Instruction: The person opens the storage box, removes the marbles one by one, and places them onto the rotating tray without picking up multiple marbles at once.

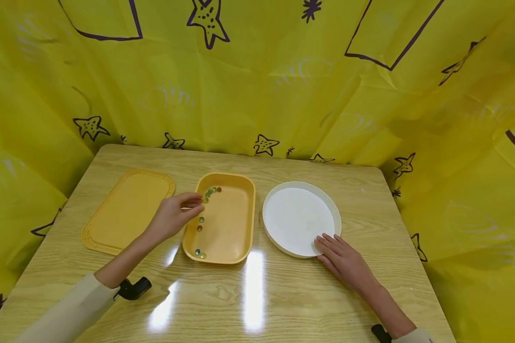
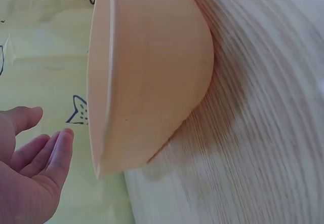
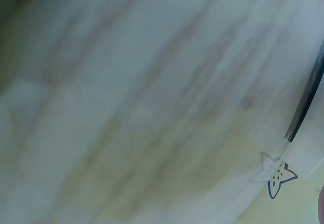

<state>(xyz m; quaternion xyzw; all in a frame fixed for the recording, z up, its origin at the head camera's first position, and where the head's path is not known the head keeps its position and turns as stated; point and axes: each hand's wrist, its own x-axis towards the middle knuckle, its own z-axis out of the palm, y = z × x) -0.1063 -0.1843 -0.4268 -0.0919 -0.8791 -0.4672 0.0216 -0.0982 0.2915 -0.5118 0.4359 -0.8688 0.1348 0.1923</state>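
Glass beads [image 1: 201, 219] lie beside the left fingers in the yellow tub [image 1: 229, 219]

In the head view, the tub stands on the worktop [image 1: 292, 295], with its beads scattered along the left side. A short string of them curves toward the far left corner, just beside the fingertips of the left hand [image 1: 178, 213]. Two more sit near the thumb on its near side; another pair rests farther off, in the near left corner. This hand reaches over the left rim, its fingers and thumb parted; whether a fingertip touches the closest bead I cannot tell. The right hand [image 1: 343, 262] rests on the white round tray [image 1: 298, 221], its fingers straight over the rim, well apart from the beads. A flat yellow panel [image 1: 128, 205] lies left of the tub.

In the left wrist view, the thumb stands clear of the fingers, which lie close together beside the tub; its wall hides the beads.

In the right wrist view, pale streaks blur most of the scene, and a star drawing [image 3: 281, 179] shows at lower right; the fingers' state cannot be told there.
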